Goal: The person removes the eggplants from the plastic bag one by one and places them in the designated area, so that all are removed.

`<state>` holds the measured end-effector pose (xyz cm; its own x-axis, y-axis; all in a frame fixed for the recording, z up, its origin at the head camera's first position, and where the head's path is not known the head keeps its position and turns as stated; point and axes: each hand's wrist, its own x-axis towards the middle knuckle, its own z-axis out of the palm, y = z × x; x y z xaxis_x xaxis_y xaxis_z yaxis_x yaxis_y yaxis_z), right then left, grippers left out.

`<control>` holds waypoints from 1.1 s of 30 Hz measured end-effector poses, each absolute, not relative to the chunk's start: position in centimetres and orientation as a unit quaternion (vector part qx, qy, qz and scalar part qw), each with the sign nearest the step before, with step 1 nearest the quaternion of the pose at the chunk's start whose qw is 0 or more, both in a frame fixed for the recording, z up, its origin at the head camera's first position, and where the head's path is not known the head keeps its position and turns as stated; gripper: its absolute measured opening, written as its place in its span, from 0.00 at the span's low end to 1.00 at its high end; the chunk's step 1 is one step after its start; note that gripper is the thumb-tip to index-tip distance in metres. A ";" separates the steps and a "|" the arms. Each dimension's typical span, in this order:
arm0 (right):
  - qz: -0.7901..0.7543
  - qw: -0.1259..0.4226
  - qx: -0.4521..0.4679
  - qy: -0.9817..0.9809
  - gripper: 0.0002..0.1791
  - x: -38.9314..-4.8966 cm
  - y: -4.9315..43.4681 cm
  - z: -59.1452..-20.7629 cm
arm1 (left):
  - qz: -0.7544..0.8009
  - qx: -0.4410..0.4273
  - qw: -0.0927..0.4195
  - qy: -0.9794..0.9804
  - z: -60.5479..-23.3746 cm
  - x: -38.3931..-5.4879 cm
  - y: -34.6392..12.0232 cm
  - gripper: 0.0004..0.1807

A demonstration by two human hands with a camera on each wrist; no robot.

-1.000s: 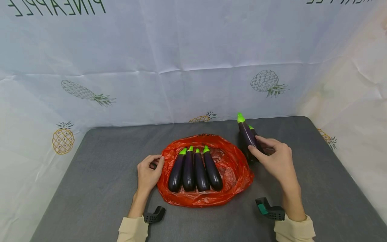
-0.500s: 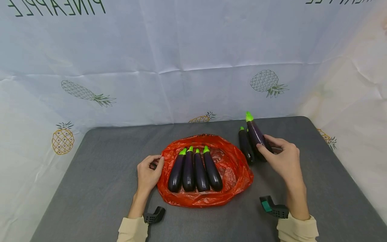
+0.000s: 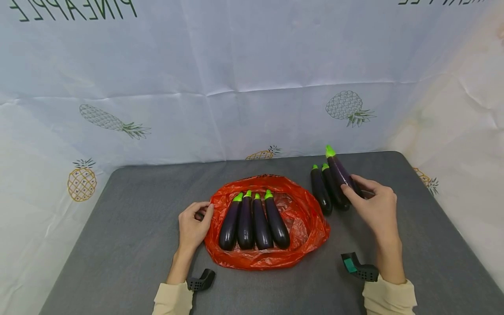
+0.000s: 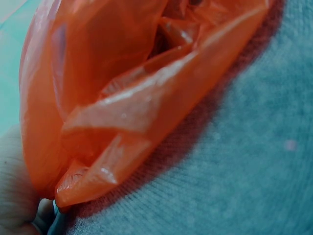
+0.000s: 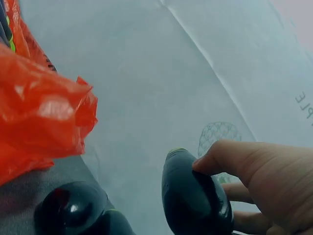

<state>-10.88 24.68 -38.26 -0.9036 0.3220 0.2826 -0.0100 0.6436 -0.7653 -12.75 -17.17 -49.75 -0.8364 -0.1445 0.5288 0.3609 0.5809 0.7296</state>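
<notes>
My right hand [image 3: 374, 201] grips an eggplant [image 3: 338, 170] by its lower part, green stem end pointing away. Beside it on the grey table lie two more eggplants [image 3: 320, 192], side by side. In the right wrist view the thumb presses on the held eggplant [image 5: 188, 196], whose rounded end faces the camera. At the left edge of a red plastic bag [image 3: 307, 243], my left hand [image 3: 194, 225] pinches the rim between thumb and fingers. Several eggplants [image 3: 246, 223] lie in a row inside the spread bag, stems toward the back. The left wrist view shows the bag's folds [image 4: 117, 107] close up.
The grey table [image 3: 138, 236] ends at the back against a white sheet [image 3: 252, 52] printed with pineapples, which also hangs at both sides. Black wrist devices [image 3: 201, 280] sit at both cuffs.
My right hand has moved to the right with the eggplant, away from the bag, uncovering the two eggplants on the table. My left hand and the bag stay where they were.
</notes>
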 end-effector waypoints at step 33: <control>0.369 0.214 -0.174 -0.888 0.23 -12.1 27.9 -42.6 | -0.460 -0.064 0.274 -0.842 -49.7 -12.7 -17.1 0.04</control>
<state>-12.10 27.86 -42.63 -0.8475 0.4671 0.2522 0.1508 0.6673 -0.7293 -12.68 -17.13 -49.73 -0.8413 -0.1442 0.5209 0.3601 0.5691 0.7392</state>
